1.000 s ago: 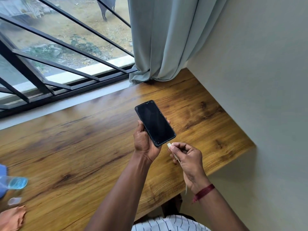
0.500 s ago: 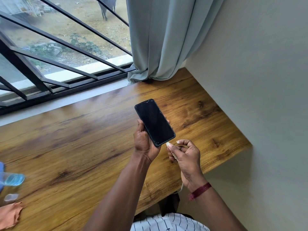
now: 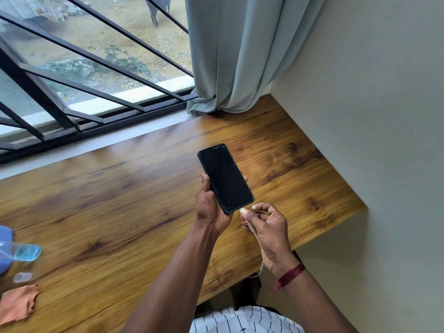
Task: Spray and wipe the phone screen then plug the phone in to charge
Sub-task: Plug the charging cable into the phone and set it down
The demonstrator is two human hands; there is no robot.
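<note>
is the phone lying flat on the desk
No, the left hand holds the phone up above the wooden desk while the right hand brings the charger plug to its bottom edge.

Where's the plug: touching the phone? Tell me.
Touching. The head view shows the plug, pinched in the right hand, meeting the bottom edge of the phone with no visible gap; whether it is seated is unclear.
</note>
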